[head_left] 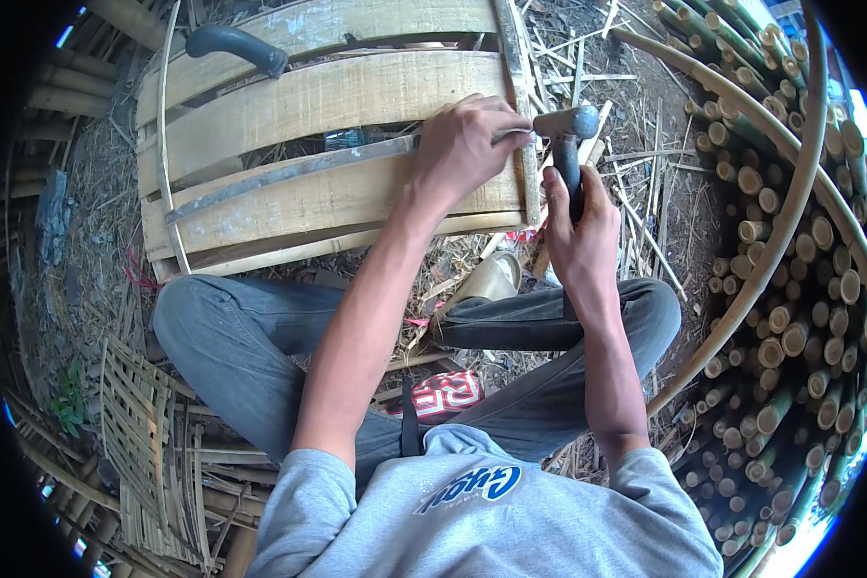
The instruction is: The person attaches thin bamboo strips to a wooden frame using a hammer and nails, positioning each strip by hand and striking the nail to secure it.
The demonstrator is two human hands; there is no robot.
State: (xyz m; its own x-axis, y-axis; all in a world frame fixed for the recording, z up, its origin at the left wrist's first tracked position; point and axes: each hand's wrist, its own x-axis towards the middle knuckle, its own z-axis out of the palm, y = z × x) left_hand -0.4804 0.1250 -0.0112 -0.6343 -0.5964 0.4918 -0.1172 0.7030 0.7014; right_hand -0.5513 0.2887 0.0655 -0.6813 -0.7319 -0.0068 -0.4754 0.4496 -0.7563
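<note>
A slatted wooden crate (347,96) lies before my crossed legs. My left hand (464,144) is over its right edge, fingers pinched together. Whatever they hold is too small to make out. Upright in my right hand (585,226) is a hammer (569,144), gripped by its dark handle. The hammer's head is beside the crate's right edge, close to my left fingertips. Along the slats runs a long, narrow grey strip (279,176), its right end near my left wrist. A dark, curved, tube-like piece (236,45) rests on the far left slats.
Cut bamboo poles (780,318) are stacked along the right side, with a long curved pole (775,231) in front of them. Split bamboo scraps (650,183) litter the ground. At the lower left lies a woven bamboo panel (149,433). A red-and-white item (448,393) sits between my legs.
</note>
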